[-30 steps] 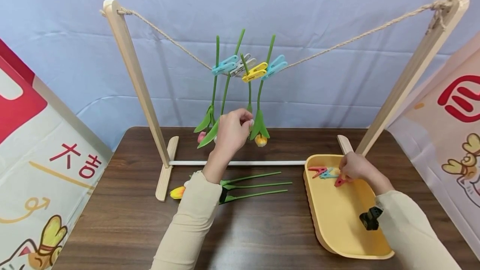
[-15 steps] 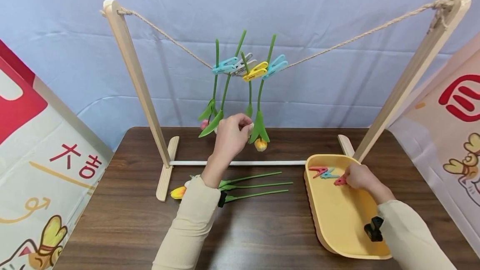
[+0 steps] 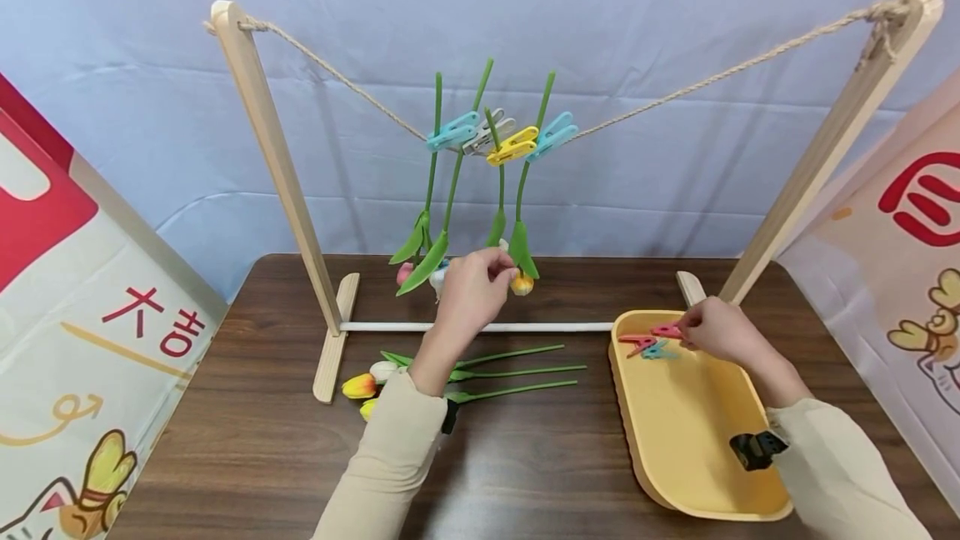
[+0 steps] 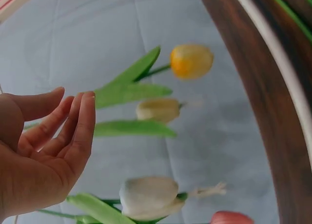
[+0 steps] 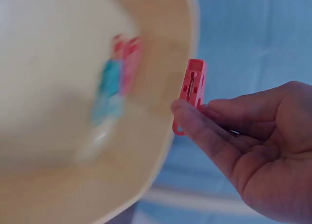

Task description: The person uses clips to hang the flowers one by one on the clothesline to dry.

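My left hand (image 3: pixel 474 294) hovers by the hanging tulips, its fingers loosely bent and its thumb apart, with nothing between them in the left wrist view. Closest to it are a yellow-orange tulip (image 4: pixel 192 61) and a pale yellow one (image 4: pixel 158 110); a white tulip (image 4: pixel 148 197) hangs lower in that view. Clothespins, blue (image 3: pixel 453 132), grey (image 3: pixel 489 132) and yellow (image 3: pixel 513 146) among them, hold the stems on a rope. My right hand (image 3: pixel 723 333) pinches a red clothespin (image 5: pixel 193 82) between thumb and fingers, above the rim of the yellow tray (image 3: pixel 697 432).
A red clothespin (image 3: pixel 638 345) and a blue one (image 3: pixel 658 350) lie in the tray. On the table (image 3: pixel 525 457) lie more tulips, one yellow-red (image 3: pixel 359 387), one white (image 3: pixel 383 371). Wooden posts (image 3: pixel 273 161) carry the sagging rope (image 3: pixel 720 73); a white rod (image 3: pixel 555 327) crosses low between them.
My right hand has lifted the red clothespin from the tray floor towards its far rim. The left hand has come down slightly, away from the pale tulip head at its fingertips.
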A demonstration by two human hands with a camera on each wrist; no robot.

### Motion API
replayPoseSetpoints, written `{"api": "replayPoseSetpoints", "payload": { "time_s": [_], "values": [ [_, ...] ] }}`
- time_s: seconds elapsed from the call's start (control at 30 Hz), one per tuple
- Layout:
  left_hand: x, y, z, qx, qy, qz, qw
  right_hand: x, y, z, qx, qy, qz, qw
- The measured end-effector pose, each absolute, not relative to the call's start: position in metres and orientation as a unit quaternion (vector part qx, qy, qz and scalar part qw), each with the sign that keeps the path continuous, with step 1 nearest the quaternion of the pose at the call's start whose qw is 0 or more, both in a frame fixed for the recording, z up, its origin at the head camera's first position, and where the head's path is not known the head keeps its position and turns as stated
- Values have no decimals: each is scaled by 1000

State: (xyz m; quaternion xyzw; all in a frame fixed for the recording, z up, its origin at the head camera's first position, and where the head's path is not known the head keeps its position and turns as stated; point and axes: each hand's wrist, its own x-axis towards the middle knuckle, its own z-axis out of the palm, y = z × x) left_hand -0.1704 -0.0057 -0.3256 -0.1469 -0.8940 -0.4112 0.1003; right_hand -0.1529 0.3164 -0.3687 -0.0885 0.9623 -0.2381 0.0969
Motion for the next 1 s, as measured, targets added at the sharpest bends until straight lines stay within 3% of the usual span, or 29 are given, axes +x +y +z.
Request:
{"api": "replayPoseSetpoints", "payload": {
  "time_s": [0.4, 0.83, 1.0],
  "values": [
    [-152, 26, -360, -209, -917, -339, -4, -148, 234, -336, -164, 947, -268, 70],
    [-144, 33, -374, -224, -922, -316, 12, -139, 205, -331, -196, 930, -303, 66],
    [-145, 28, -372, -220, -913, -342, 29, -140, 210, -333, -199, 936, -289, 21]
  ]
}}
